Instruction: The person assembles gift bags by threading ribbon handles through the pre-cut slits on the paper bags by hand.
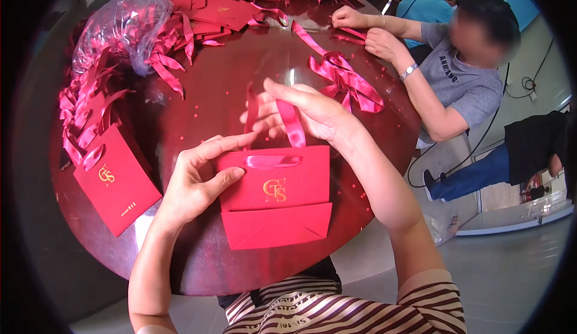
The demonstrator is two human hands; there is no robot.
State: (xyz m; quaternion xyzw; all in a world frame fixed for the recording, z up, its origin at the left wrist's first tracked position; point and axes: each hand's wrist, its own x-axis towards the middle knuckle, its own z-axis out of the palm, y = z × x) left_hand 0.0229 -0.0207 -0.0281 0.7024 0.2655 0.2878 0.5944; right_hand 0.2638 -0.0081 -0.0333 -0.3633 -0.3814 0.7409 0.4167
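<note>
A red paper gift bag [276, 184] with a gold emblem lies on the table in front of me, its folded base toward me. My left hand [201, 175] grips its upper left corner, thumb on the front and fingers at the top edge. A pink satin ribbon [273, 161] crosses the bag's front near the top. From that edge rises a ribbon handle [291, 124]. My right hand [306, 112] is at this handle, fingers stretched out behind it and thumb raised apart. Slight blur softens these fingertips.
Another red bag [117, 178] lies at left, beside heaped ribboned bags and a clear plastic bag [123, 30]. Loose pink ribbons [345, 81] lie at right. Across the round dark-red table [198, 274], a person in grey [460, 75] handles ribbon.
</note>
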